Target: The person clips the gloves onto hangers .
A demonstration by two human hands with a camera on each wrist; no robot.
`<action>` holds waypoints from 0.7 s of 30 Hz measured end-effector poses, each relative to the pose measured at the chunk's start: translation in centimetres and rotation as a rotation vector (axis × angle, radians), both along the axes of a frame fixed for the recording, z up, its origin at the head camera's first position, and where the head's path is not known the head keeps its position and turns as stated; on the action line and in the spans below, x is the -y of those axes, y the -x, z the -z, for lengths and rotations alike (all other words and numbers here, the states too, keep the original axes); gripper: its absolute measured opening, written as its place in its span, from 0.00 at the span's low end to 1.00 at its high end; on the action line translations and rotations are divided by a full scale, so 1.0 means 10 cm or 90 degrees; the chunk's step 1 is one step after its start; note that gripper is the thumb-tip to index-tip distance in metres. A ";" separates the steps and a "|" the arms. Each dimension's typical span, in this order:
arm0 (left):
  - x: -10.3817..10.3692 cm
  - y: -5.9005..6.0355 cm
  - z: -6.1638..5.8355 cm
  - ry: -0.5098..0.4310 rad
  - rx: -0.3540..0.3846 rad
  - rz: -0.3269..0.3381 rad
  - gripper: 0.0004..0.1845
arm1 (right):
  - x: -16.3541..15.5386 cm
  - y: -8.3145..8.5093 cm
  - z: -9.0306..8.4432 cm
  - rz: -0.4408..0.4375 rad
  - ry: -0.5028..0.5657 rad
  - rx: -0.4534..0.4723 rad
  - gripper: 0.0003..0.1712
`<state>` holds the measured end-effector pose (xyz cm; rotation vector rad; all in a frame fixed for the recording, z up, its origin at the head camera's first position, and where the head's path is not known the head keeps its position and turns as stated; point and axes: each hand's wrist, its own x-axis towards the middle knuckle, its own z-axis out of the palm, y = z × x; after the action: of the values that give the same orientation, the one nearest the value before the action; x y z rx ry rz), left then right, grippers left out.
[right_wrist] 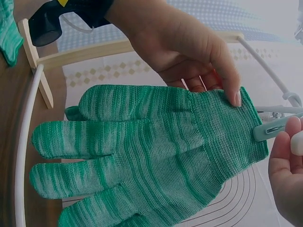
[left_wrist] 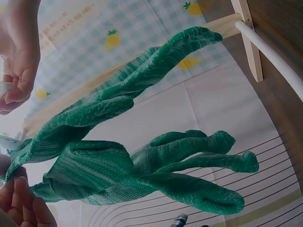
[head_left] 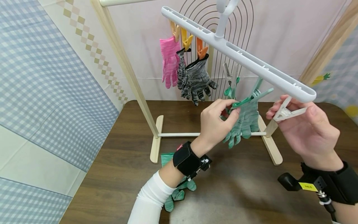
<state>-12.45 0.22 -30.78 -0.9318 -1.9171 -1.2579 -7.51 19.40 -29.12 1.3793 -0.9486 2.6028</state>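
Note:
My left hand (head_left: pixel 218 121) pinches the cuff of a green striped knit glove (head_left: pixel 247 116), thumb on its near face in the right wrist view. A pale green clothespin (right_wrist: pixel 272 130) grips that cuff, and the glove hangs fingers down under the white hanger bar (head_left: pixel 240 56). To the right, beneath the bar's near end, my right hand (head_left: pixel 310 130) holds a white clothespin (head_left: pixel 286 113) between thumb and fingers, apart from the glove. Behind the left fingers, a greyish clothespin (head_left: pixel 227 73) hangs over some green fabric, partly hidden.
A pink glove (head_left: pixel 169 62) and black-and-grey gloves (head_left: pixel 197 77) hang from coloured clothespins further left. More green glove fabric (head_left: pixel 167 158) lies on the brown table (head_left: pixel 126 180), partly under the left forearm. Wooden stand legs (head_left: pixel 128 71) frame the hanger.

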 end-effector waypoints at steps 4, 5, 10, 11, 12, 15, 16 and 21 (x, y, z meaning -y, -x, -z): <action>0.02 -0.01 0.00 0.001 0.008 0.006 0.10 | 0.00 0.00 0.00 -0.002 0.000 -0.003 0.23; 0.03 -0.02 0.00 0.002 0.011 0.007 0.10 | 0.00 0.01 0.00 -0.003 0.000 -0.004 0.23; 0.06 -0.03 0.00 -0.002 0.016 0.008 0.10 | 0.00 0.01 0.01 -0.005 0.001 -0.008 0.23; 0.06 -0.03 -0.01 -0.005 0.016 0.008 0.10 | 0.00 0.01 0.01 -0.006 0.002 -0.009 0.23; 0.07 -0.03 -0.01 -0.008 0.016 0.009 0.10 | 0.00 0.01 0.01 -0.007 0.003 -0.010 0.23; 0.10 -0.03 -0.01 -0.023 0.018 0.018 0.09 | 0.00 0.02 0.01 -0.012 0.007 -0.017 0.23; 0.12 -0.04 -0.01 -0.028 0.018 0.022 0.09 | 0.00 0.02 0.01 -0.013 0.007 -0.019 0.23; 0.20 -0.05 0.00 -0.045 0.011 0.031 0.09 | 0.01 0.04 0.01 -0.020 0.012 -0.027 0.23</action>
<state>-11.97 -1.76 -30.78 -0.9397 -1.8601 -1.3579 -7.89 19.28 -29.19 1.4505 -0.9012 2.5855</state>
